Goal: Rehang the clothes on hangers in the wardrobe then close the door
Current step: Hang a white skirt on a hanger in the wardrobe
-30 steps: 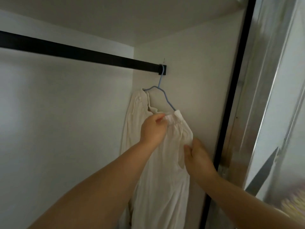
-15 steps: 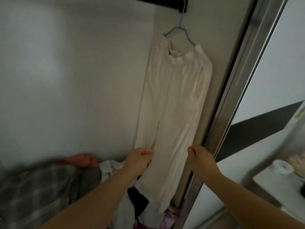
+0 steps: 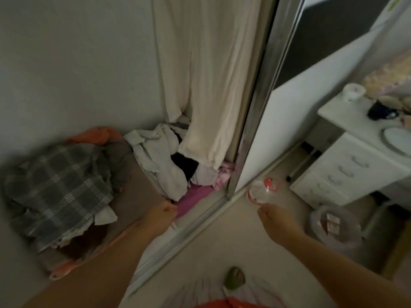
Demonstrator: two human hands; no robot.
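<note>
Cream trousers [image 3: 206, 81] hang vertical, hems down; hands empty.

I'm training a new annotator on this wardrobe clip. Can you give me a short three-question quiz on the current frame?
1. True or false: the cream garment hangs in the wardrobe's right corner.
2. Which lies furthest left in the pile on the wardrobe floor? A) plaid garment B) white garment C) pink cloth
3. Fill in: the left hand and right hand each hold ____.

Key: 1 true; 2 A; 3 nothing.
</note>
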